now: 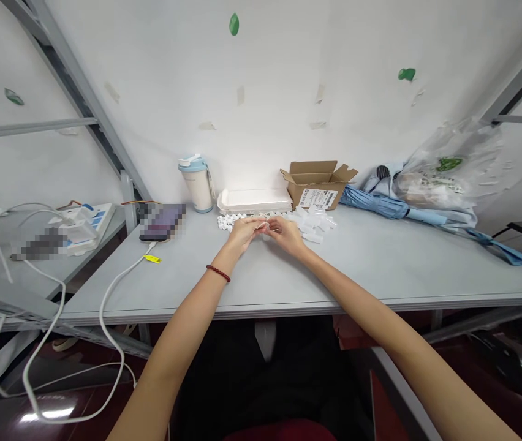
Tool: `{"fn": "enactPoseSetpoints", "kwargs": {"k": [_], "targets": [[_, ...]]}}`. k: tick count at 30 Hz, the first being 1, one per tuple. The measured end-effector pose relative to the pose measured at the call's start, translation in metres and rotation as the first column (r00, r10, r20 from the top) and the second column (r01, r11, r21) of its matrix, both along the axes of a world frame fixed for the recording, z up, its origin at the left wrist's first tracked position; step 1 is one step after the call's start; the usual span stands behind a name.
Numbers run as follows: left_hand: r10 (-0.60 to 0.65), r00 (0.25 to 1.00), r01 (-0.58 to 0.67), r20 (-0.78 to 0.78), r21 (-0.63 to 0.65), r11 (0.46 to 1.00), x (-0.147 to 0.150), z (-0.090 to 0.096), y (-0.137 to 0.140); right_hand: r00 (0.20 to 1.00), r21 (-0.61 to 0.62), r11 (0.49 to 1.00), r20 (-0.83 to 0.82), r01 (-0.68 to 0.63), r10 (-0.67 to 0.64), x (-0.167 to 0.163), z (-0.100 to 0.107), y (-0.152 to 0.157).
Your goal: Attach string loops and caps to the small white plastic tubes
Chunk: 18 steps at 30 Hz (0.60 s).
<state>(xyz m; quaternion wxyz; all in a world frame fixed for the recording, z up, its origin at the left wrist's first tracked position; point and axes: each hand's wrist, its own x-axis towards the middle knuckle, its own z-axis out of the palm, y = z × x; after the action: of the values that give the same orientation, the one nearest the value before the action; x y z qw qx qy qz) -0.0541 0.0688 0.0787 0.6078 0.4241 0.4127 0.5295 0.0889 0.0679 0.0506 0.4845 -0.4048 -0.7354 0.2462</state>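
My left hand [244, 234], with a dark red bead bracelet [218, 273] at its wrist, and my right hand [287, 235] meet over the middle of the table. Both have their fingers pinched together, fingertips nearly touching. Whatever sits between them is pale and too small to make out. Just behind and left of my left hand lies a heap of small white pieces [230, 221], partly hidden by the hand. Beyond my right hand is a loose pile of short, whitish translucent tubes [315, 224].
Behind the piles stand a white tray [255, 201] and an open cardboard box [316, 190]. A lidded cup [198, 187] and a phone [162, 223] on a white cable [105, 300] are at left. To the right lie a blue folded umbrella [375, 203] and a plastic bag [445, 177].
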Motion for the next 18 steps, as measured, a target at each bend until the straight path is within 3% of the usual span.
{"fn": "enactPoseSetpoints", "kwargs": {"k": [9,18], "targets": [[0.055,0.984,-0.046,-0.169,0.058,0.997,0.0022,0.0014,-0.0038,0.998,0.015,1.0,0.057,0.009,-0.009,0.0017,-0.0023,0.0019],[0.114,0.898,0.022,-0.424,0.303,0.953,0.0014,-0.0003,-0.0023,0.996,-0.036,0.998,0.062,0.06,-0.057,0.0013,0.0019,-0.0001]]}}
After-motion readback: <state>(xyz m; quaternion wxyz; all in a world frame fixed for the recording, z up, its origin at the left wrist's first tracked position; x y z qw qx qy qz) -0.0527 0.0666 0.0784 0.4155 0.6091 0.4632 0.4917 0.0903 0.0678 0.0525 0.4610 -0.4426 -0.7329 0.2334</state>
